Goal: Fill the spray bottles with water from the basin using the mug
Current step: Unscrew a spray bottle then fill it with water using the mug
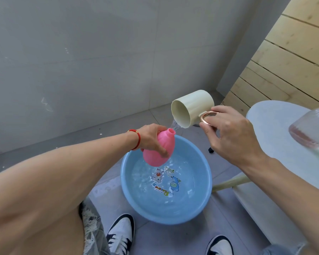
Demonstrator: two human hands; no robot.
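Pouring step: left hand (151, 137) grips the pink bottle (158, 150) over the basin (201, 203); right hand (232, 137) pinches the tipped mug (191, 107)'s handle; next likely needs 1 refill scoop.

Single view only, head-worn wide-angle camera. Looks forward and steeply down from above, close over both forearms. Blue basin (166, 181) on the floor sits centre frame, wall behind, shoes (121, 234) at bottom edge. Edges curve noticeably.
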